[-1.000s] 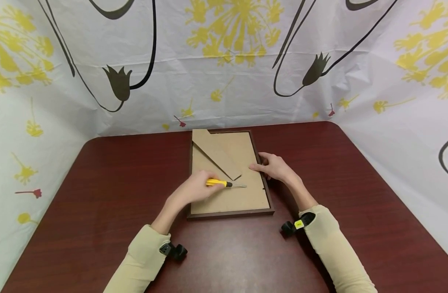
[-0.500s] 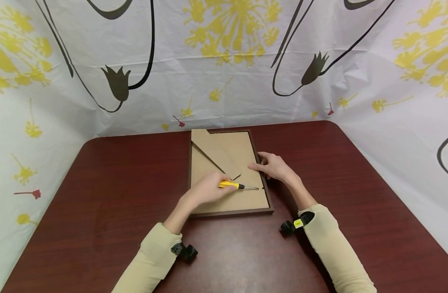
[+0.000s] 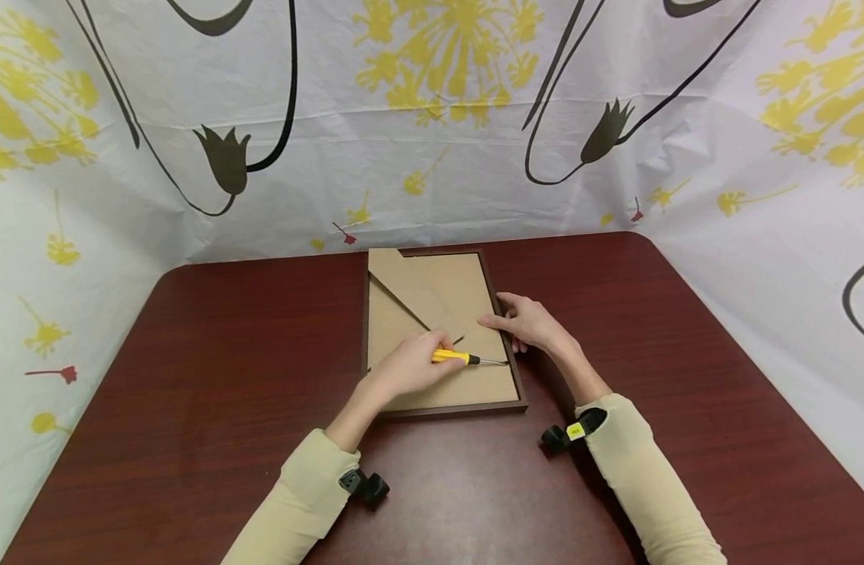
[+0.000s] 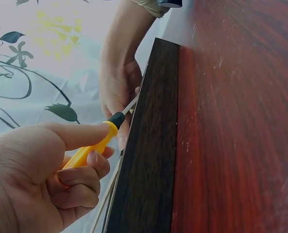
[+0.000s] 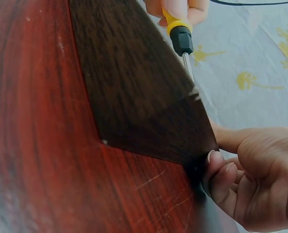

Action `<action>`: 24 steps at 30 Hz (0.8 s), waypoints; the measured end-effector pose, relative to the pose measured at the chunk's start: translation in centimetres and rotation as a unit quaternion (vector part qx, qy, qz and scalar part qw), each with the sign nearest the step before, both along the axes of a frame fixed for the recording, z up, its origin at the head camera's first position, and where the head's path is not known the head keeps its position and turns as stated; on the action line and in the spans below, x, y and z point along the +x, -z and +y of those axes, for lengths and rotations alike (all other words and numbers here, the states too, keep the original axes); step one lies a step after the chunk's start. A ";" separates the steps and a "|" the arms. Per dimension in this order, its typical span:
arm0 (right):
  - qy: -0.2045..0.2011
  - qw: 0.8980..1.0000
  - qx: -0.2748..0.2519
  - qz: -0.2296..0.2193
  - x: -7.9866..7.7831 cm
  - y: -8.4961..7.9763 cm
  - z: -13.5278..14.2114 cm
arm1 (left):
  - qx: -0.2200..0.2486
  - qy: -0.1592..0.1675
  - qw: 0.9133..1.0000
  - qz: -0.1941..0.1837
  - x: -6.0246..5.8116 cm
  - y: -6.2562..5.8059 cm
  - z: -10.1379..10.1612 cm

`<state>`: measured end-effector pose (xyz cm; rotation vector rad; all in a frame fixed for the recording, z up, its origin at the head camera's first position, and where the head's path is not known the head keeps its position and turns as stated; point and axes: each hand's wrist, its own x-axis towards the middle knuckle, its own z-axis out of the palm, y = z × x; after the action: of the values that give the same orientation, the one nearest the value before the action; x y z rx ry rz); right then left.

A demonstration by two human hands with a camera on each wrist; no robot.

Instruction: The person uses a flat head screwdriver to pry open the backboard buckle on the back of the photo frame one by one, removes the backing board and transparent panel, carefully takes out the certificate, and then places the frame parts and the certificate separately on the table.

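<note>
A picture frame [image 3: 446, 410] lies face down, its tan backing board [image 3: 484, 384] upward and a tan easel flap [image 3: 406, 284] slanting across it. My left hand [image 3: 412, 363] grips a yellow-handled screwdriver [image 3: 451, 357] over the board. The metal tip reaches the frame's right inner edge, where a small dark tab showed earlier. In the left wrist view, the thumb and curled fingers wrap the yellow handle [image 4: 93, 148]. My right hand [image 3: 535, 322] holds the frame's right side, thumb on the board and fingers at the outer side. The right wrist view shows its fingertips [image 5: 215, 162] by the dark rim.
The frame rests on a dark red wooden table [image 3: 262, 337], near its far edge. A white sheet [image 3: 375, 173] with yellow and grey flower prints hangs behind and at both sides. Each wrist wears a strapped black camera [image 3: 373, 490].
My left hand has moved right with the screwdriver, carrying its tip from over the board to the frame's right inner edge. The right hand and the frame stay in place.
</note>
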<state>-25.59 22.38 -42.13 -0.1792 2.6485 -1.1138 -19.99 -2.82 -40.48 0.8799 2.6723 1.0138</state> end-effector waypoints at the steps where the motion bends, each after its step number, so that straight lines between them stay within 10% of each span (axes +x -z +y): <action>1: 0.000 1.000 0.000 0.000 0.0 0.0 0.0 | 0.001 0.000 1.000 0.003 0.0 0.0 0.0; 24: 0.005 1.000 0.005 0.003 -0.1 0.0 -0.1 | 0.008 -0.001 0.999 0.041 -0.3 -3.3 3.2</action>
<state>-25.68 22.26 -42.15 -0.1674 2.6626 -1.1034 -20.32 0.38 -37.13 0.9419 2.7364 1.0231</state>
